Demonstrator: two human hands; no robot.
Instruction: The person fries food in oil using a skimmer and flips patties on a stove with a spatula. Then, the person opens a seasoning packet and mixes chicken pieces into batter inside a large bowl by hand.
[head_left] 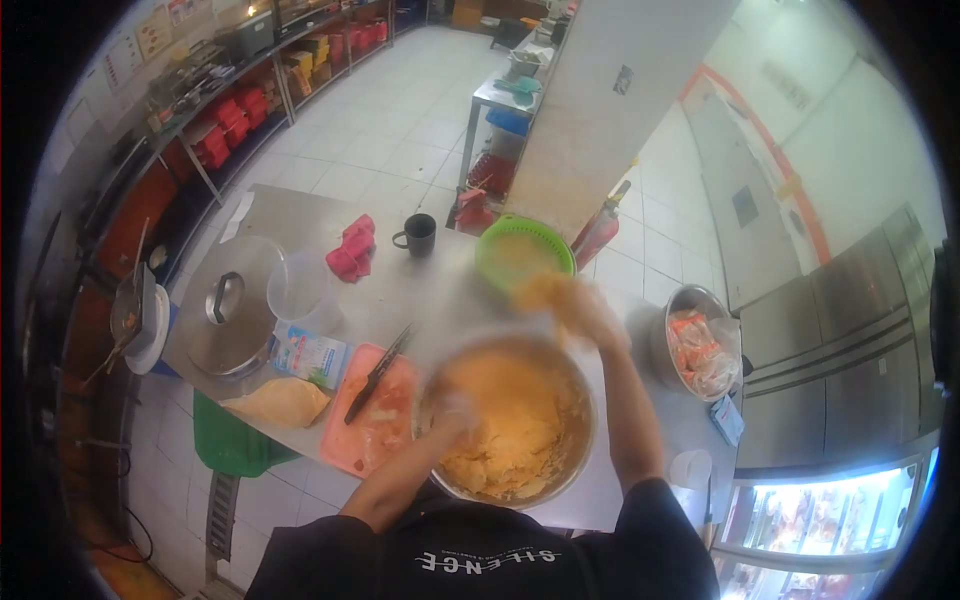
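A big metal bowl (584,432) of orange-yellow crumbly breading mix stands on the table in front of me. My left hand (455,415) is down in its left side, smeared by motion, so its fingers do not show clearly. Up and to the right, my right hand (588,312) is closed on an orange breaded piece of food (548,298), blurred, between the bowl and a green colander (490,240). The piece is by the colander's near rim; whether they touch I cannot tell. Some orange-yellow powder shows inside the colander.
Left of the bowl, a knife (378,376) lies across a pink tray (352,440). Beyond are a printed packet (312,355), a clear container (300,298), a lidded pot (235,335), a pink cloth (352,250) and a black mug (419,236). A metal pot with bagged food (703,350) stands right.
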